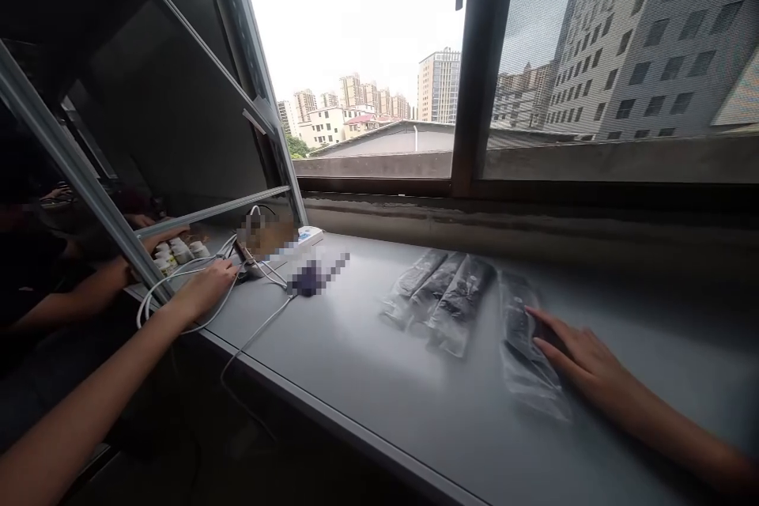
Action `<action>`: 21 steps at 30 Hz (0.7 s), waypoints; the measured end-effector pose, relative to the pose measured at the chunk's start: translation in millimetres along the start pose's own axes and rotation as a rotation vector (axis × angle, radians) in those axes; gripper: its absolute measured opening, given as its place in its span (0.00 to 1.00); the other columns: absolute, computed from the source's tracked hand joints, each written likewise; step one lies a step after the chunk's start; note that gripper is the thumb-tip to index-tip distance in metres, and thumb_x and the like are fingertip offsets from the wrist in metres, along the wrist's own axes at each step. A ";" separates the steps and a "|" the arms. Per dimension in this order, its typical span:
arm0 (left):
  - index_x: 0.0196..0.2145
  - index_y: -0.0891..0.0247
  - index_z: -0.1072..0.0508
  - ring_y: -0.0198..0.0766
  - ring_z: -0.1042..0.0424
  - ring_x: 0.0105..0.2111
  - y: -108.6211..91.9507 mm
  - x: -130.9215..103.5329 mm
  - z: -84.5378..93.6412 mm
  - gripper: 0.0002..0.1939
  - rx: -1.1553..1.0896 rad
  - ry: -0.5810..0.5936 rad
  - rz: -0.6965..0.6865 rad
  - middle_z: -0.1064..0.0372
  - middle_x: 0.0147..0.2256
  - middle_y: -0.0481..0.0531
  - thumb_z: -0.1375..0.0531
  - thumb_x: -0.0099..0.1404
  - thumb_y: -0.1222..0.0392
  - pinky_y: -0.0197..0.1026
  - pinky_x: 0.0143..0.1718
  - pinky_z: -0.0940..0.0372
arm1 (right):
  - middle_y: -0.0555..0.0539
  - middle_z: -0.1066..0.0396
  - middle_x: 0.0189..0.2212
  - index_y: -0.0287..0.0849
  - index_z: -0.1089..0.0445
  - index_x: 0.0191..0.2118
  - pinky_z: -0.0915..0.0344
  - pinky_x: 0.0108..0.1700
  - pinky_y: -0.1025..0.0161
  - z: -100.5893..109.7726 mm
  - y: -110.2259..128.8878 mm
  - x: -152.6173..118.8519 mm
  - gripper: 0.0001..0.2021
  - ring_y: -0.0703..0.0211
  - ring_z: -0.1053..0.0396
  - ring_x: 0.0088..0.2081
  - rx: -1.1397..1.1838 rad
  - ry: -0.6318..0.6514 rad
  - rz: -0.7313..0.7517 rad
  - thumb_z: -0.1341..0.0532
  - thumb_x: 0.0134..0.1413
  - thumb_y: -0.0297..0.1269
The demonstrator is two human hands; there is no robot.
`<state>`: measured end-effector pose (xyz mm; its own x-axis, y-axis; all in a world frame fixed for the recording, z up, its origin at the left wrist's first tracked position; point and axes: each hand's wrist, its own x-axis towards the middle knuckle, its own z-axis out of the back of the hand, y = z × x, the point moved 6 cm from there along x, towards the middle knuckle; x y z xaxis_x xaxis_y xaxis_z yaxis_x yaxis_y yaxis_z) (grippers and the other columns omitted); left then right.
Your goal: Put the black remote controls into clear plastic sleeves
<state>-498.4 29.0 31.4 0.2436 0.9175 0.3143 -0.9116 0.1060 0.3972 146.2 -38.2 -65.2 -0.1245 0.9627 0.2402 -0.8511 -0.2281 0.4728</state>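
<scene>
On the grey table point(368, 364), several dark items in clear plastic bags point(444, 292) lie side by side. A separate clear bag point(525, 340) with a dark item inside lies to their right. My right hand point(584, 356) rests at this bag's right edge, thumb and index finger apart, fingertips on the plastic. At the left, my left hand point(210, 285) reaches to the white cables near a dark, thin object point(244, 254); its fingers are bent, and what they grip, if anything, is too small to make out.
A metal frame point(77, 166) stands at the left, with white bottles point(181, 251) and another person's arm point(88, 288) beyond it. White cables point(142, 304) hang over the table edge. A white power strip point(310, 236) lies near the window wall.
</scene>
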 end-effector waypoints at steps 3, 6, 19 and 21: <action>0.44 0.67 0.26 0.51 0.31 0.48 7.3 4.2 -19.2 0.22 -0.074 0.102 0.056 0.30 0.45 0.66 0.58 0.67 0.63 0.49 0.46 0.35 | 0.47 0.38 0.62 0.53 0.46 0.65 0.55 0.65 0.35 -0.9 -0.4 -0.1 0.29 0.44 0.43 0.63 -0.009 -0.012 0.015 0.56 0.63 0.57; 0.53 0.66 0.28 0.50 0.35 0.56 11.4 2.1 -36.5 0.25 -0.234 0.186 0.126 0.35 0.57 0.64 0.57 0.66 0.61 0.49 0.55 0.39 | 0.48 0.39 0.62 0.54 0.46 0.65 0.56 0.66 0.36 -2.7 -2.4 0.2 0.29 0.45 0.44 0.64 -0.013 -0.006 0.011 0.57 0.63 0.57; 0.38 0.59 0.28 0.47 0.26 0.37 10.7 -35.5 1.3 0.21 -0.392 0.104 0.456 0.25 0.40 0.54 0.50 0.62 0.41 0.42 0.38 0.36 | 0.47 0.38 0.62 0.54 0.47 0.66 0.55 0.65 0.35 -0.3 0.3 -0.4 0.29 0.43 0.43 0.63 -0.012 0.007 0.022 0.57 0.63 0.57; 0.43 0.60 0.32 0.45 0.27 0.37 14.3 -31.8 -3.8 0.23 -0.408 0.093 0.477 0.27 0.40 0.56 0.48 0.60 0.40 0.42 0.38 0.35 | 0.47 0.38 0.61 0.54 0.46 0.65 0.56 0.65 0.35 0.0 0.3 0.1 0.29 0.43 0.43 0.63 -0.015 0.007 0.020 0.57 0.63 0.57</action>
<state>-520.4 2.7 23.8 -0.2333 0.9273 0.2925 -0.9702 -0.2017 -0.1345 145.9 -38.2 -65.0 -0.1453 0.9589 0.2438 -0.8558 -0.2454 0.4553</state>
